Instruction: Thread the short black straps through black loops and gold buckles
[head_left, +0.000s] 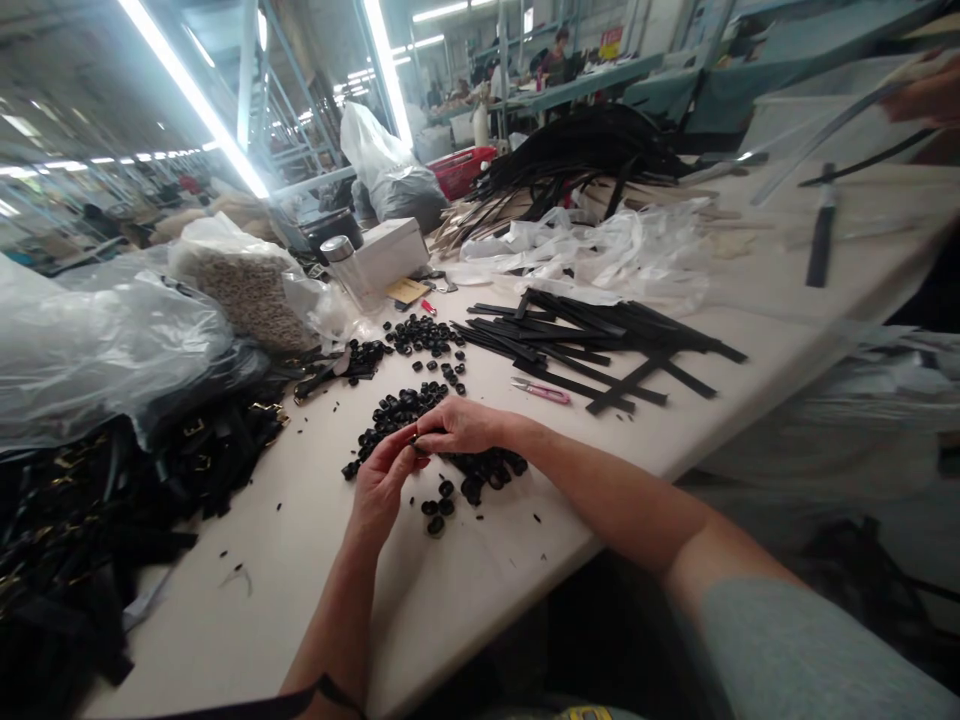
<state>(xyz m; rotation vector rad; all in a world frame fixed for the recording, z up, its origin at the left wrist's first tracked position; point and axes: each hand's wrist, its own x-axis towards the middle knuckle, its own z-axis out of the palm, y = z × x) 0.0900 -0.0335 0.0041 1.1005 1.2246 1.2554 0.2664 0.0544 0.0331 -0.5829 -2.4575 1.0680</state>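
My left hand (381, 485) and my right hand (459, 425) meet over the white table (465, 590), fingertips pinched together on a small black loop piece (415, 438). Several small black loops (397, 410) lie scattered around and under my hands, with another cluster (424, 335) farther back. A few loose loops (437, 508) sit just in front of my left hand. Pink snips (541, 391) lie to the right of my right hand, beside a pile of black straps (600, 340).
Clear plastic bags (97, 340) and a heap of black buckled straps (112, 500) fill the left. A white box (390, 250), a metal-capped bottle (343, 262) and crumpled plastic (592, 250) stand behind. Another person's hand (926, 95) shows at top right.
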